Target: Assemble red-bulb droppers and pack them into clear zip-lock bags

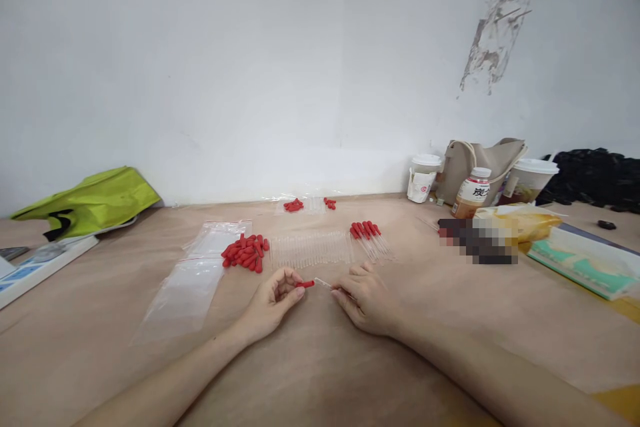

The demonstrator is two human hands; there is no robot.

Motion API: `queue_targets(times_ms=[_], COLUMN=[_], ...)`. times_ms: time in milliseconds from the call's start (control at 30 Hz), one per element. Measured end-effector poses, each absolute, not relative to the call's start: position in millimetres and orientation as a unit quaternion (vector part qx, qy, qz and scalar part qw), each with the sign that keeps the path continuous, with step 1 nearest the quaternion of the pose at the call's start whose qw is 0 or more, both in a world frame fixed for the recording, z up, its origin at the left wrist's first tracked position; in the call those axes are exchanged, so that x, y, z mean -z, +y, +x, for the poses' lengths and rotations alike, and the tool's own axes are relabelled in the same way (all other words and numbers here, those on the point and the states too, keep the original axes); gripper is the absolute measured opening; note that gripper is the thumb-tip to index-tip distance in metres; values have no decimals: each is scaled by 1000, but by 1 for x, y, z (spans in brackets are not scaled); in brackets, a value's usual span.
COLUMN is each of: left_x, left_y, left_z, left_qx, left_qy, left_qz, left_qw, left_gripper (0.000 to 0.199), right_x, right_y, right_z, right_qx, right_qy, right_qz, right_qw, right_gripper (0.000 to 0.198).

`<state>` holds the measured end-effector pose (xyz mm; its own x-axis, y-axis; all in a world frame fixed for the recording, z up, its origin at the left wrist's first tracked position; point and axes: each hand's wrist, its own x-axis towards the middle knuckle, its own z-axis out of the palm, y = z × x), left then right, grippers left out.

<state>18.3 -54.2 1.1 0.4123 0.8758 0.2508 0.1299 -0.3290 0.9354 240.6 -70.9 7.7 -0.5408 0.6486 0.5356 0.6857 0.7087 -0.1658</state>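
Observation:
Between thumb and fingers, my left hand (274,299) pinches a red rubber dropper bulb (306,284), its mouth facing right. My right hand (369,299) is closed on a clear glass dropper tube (323,283), whose end points at the bulb's mouth. Tube and bulb are very close; I cannot tell if they touch. Beyond my left hand lies a pile of red bulbs (246,253). A row of clear tubes (310,249) is laid out side by side past both hands. Several droppers with red bulbs fitted (367,232) lie together beyond my right hand.
Clear zip bags (185,287) lie at left, near a power strip (50,267) and a lime-green bag (95,200). A plastic packet with more bulbs and tubes (310,205) is by the wall. At right stand lidded cups (424,177), a bottle (473,193) and a beige handbag (487,157).

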Motion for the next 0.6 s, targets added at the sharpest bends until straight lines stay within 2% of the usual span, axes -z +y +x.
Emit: queue_targets(times_ms=[233, 367, 600], left_x=[-11, -19, -10], left_y=[-61, -66, -62], left_z=[24, 27, 24], left_qx=[-373, -347, -370], left_qy=[382, 412, 416], left_qz=[717, 738, 734], left_qw=[448, 406, 388], left_gripper=[26, 26, 25], right_x=[-6, -5, -7], right_y=[-71, -71, -73], right_z=[235, 231, 229], right_qx=[55, 60, 43], right_qy=[-875, -876, -887], right_qz=[-382, -378, -351], right_qw=[293, 294, 296], right_gripper=[20, 19, 20])
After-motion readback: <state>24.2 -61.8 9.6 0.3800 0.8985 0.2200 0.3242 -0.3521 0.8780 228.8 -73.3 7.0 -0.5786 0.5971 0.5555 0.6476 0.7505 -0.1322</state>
